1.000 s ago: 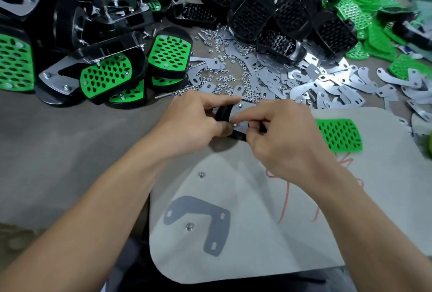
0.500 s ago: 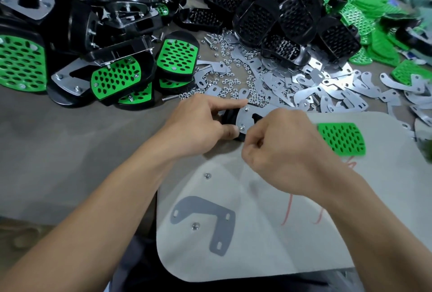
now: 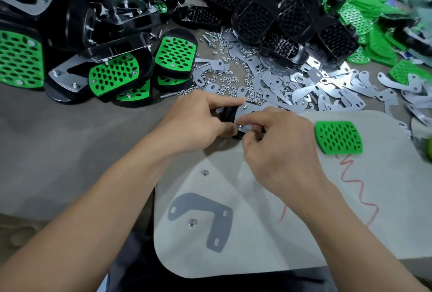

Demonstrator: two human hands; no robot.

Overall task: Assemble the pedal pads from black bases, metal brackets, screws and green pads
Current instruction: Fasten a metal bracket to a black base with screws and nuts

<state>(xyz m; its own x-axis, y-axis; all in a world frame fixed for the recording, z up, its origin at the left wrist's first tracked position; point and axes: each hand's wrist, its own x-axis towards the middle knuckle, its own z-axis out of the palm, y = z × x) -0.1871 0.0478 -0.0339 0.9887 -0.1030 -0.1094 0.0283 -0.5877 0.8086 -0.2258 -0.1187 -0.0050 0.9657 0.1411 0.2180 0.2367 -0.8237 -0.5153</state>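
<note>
Hands together, both closed on one part at the far edge of the pale board (image 3: 257,245).
- Left hand (image 3: 201,123): black base (image 3: 227,114) is gripped from the side, with the forefinger laid along its top.
- Right hand (image 3: 280,149): the near end of the metal bracket (image 3: 245,112) seated on that base is pinched between thumb and forefinger at a small bright fastener (image 3: 240,126). Nut or screw head cannot be told, as the fingertips cover it.

Handling, as judged: the base is rigid moulded plastic, light, smooth-sided and likely to twist, so it is best clamped across its flanks. The bracket is thin stamped plate, stiff and sharp-edged, and is best held by its flat faces. The fastener is tiny and easily dropped.

Outward:
- A single green pad (image 3: 339,137) lies just right of the right hand and apart from it. It is presumed flexible.
- A loose bracket (image 3: 203,217) lies on the board below the wrists.
- Beyond the fingertips, scattered nuts (image 3: 229,78) and spare brackets (image 3: 327,83) are noted.
- Further out are bare bases (image 3: 280,18). Finished pedals (image 3: 112,74) lie beyond the left hand.
</note>
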